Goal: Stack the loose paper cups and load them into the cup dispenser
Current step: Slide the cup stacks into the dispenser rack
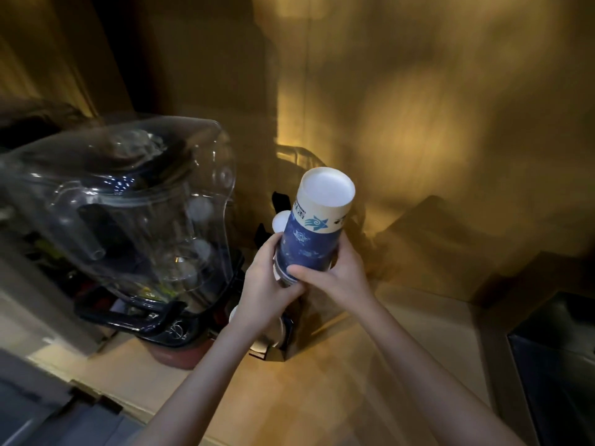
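A stack of blue and white paper cups (314, 230) points upside down, its white bottom facing up toward me. My left hand (267, 281) wraps the lower rim end of the stack from the left. My right hand (335, 275) grips the same end from the right, thumb across the front. Behind the stack another white cup (279, 222) peeks out on the left. Below my hands stands a dark object with white cup rims (280, 329), possibly the dispenser; it is mostly hidden.
A large clear plastic cover over a blender-like appliance (135, 220) on a dark base stands close on the left. The wooden countertop (322, 397) runs under my arms. A dark box (560, 365) sits at the right edge. The wall behind is dimly lit.
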`<action>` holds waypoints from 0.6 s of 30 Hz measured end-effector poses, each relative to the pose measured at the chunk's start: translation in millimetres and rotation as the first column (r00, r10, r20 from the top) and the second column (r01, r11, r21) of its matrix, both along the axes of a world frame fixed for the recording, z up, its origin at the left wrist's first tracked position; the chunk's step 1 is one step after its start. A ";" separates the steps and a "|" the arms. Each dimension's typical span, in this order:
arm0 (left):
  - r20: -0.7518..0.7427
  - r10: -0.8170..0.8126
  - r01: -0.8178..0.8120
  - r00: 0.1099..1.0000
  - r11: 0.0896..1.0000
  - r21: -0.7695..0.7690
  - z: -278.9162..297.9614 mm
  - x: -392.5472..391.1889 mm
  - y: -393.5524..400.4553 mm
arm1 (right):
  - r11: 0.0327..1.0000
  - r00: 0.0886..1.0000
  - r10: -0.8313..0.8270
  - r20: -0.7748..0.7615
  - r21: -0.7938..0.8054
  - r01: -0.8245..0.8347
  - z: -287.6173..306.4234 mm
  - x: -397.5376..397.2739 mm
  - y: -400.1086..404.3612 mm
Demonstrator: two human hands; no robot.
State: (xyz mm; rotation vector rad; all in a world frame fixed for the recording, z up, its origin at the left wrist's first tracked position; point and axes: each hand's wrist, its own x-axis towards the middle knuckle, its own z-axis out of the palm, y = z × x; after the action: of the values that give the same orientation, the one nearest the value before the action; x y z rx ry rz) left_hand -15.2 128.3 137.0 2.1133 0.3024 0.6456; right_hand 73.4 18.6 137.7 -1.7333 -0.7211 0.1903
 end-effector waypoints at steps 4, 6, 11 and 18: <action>-0.007 -0.052 0.052 0.999 0.999 0.016 25.5 9.3 17.1 | 0.998 0.995 -0.055 0.089 -0.005 0.056 7.1 23.4 18.4; 0.015 -0.059 0.059 0.998 0.998 0.018 39.3 12.0 23.0 | 0.998 0.993 -0.066 0.093 -0.016 0.068 6.4 36.1 30.5; 0.118 0.046 -0.058 0.992 0.993 0.101 64.7 21.9 32.8 | 0.999 0.994 -0.023 0.107 -0.026 0.026 2.7 59.5 58.1; 0.121 0.153 -0.172 0.981 0.972 0.161 69.2 35.2 39.3 | 0.999 0.995 0.032 0.091 -0.044 -0.028 -10.1 71.9 73.5</action>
State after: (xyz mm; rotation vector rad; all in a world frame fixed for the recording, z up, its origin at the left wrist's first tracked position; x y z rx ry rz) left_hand 20.1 167.6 206.2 2.2225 0.3741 0.9078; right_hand 145.4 92.0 127.6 -1.7818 -0.8160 0.1483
